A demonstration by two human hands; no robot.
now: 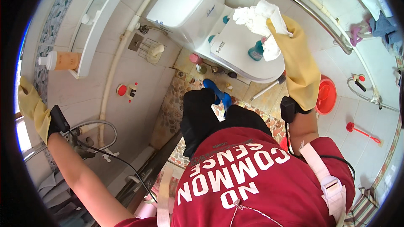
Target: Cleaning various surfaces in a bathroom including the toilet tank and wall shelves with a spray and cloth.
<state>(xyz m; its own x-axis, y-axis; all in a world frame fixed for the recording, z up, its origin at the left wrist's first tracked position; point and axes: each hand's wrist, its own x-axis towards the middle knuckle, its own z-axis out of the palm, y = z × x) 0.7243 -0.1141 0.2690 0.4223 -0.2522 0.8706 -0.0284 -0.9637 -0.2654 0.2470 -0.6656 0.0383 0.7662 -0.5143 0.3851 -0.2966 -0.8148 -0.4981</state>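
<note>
My right hand [291, 44], in a long yellow rubber glove, grips a crumpled white cloth [256, 18] above the closed white toilet lid [242, 54]. The cloth hides the fingertips. Beside a hanging fold of it, a teal bottle [255, 52] rests on the lid. Far to the left, my left hand [31, 105] wears a matching yellow glove and is raised by the wall near a bright opening. Its fingers run into the dark picture rim, so their pose is unclear. The toilet's white tank [185, 10] stands behind the lid.
A white shelf [99, 29] with an orange bottle [65, 61] juts from the left wall. Metal grab bar [313, 19], red bucket [326, 96] and red brush [362, 133] are at right. Small bottles [198, 61] stand beside the toilet on pebble-patterned floor [170, 105].
</note>
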